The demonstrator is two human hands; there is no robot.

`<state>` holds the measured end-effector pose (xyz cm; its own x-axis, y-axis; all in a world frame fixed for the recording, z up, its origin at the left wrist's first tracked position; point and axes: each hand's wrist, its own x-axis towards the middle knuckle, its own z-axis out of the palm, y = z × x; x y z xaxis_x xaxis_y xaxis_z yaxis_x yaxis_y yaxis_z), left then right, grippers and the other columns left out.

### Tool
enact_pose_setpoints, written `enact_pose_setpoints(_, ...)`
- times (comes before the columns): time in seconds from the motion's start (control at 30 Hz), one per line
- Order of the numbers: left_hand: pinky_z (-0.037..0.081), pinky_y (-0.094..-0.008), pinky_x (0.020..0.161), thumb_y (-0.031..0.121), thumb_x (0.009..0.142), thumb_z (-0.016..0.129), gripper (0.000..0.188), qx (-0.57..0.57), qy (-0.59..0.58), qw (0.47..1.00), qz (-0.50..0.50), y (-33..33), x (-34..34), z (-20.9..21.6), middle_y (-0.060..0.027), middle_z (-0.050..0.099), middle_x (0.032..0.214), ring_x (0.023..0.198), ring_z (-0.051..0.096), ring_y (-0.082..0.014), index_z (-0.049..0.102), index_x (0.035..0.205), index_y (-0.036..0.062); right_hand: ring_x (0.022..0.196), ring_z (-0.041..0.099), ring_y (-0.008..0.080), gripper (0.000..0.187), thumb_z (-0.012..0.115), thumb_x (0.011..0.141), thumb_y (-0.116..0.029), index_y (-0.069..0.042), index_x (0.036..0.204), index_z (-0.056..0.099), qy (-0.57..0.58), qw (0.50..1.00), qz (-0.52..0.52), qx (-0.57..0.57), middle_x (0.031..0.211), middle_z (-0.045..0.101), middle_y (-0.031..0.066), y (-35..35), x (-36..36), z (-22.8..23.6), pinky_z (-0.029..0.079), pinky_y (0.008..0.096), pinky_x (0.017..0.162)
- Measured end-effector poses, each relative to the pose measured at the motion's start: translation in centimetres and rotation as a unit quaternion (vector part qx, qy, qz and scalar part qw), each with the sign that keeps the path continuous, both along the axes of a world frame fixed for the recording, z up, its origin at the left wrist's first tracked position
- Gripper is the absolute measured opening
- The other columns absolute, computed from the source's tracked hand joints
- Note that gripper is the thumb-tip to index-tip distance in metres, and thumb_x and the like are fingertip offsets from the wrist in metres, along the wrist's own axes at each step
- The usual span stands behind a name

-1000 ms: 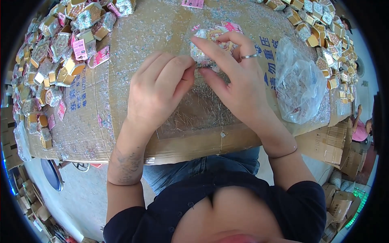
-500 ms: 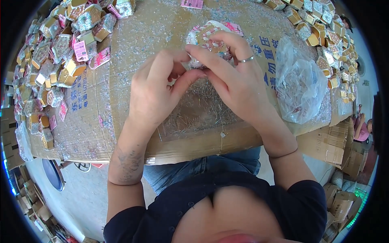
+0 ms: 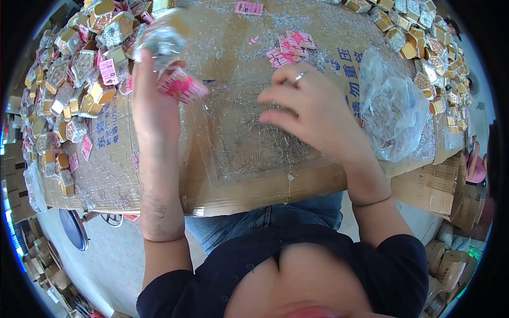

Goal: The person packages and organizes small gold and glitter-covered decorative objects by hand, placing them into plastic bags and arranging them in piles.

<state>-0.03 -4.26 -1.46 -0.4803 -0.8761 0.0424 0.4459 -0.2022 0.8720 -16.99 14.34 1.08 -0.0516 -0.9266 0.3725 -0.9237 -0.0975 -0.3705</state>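
At the left of the cardboard surface, my left hand (image 3: 154, 108) is closed on a glittery white-and-gold house-shaped ornament (image 3: 161, 40), smeared by motion. A pink patterned tag (image 3: 183, 87) hangs from it beside my fingers. My right hand (image 3: 318, 108) hovers above a pile of thin metal pins (image 3: 252, 151), thumb and forefinger apart, with nothing visible between them. The pins lie in a shallow clear tray (image 3: 212, 172) near the front edge. Just beyond my right hand are several loose pink tags (image 3: 291, 47).
Glittery ornaments are heaped at the left (image 3: 66, 95), with another heap of ornaments (image 3: 419, 47) at the right. A crumpled clear plastic bag (image 3: 395, 108) lies right of the pins. One pink card (image 3: 249, 8) sits at the far edge. Glitter covers the cardboard (image 3: 228, 40).
My left hand has carried the ornament from the middle toward the left heap, and its pink tag now shows. My right hand has let go and drawn nearer, over the pins.
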Motion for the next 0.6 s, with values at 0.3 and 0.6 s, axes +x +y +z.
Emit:
enact_pose_setpoints(0.3, 0.036, -0.0471, 0.113, 0.033, 0.102, 0.051, 0.065, 0.039, 0.140, 0.988, 0.057, -3.1, 0.3, -1.0, -0.0212, 0.017, 0.152, 0.134, 0.038, -0.0385, 0.019, 0.149, 0.0004, 0.096, 0.056, 0.0246, 0.029, 0.076, 0.073, -0.018, -0.010, 0.098, 0.063, 0.113, 0.987, 0.047, 0.104, 0.099, 0.060, 0.0046, 0.2, 0.4, -2.2, 0.046, 0.0378, 0.084)
enact_pose_setpoints(0.6, 0.042, -0.0428, 0.103, 0.034, 0.101, 0.053, 0.069, -0.112, -0.006, 0.993, 0.039, -0.9, -0.2, -0.3, -0.0182, 0.027, 0.151, 0.125, 0.050, -0.0332, 0.018, 0.150, -0.0017, 0.087, 0.058, 0.0245, 0.011, 0.068, 0.083, -0.016, -0.011, 0.091, 0.063, 0.035, 0.992, 0.044, 0.117, 0.087, 0.060, 0.0047, 0.1, -0.2, -1.3, 0.047, 0.0382, 0.077)
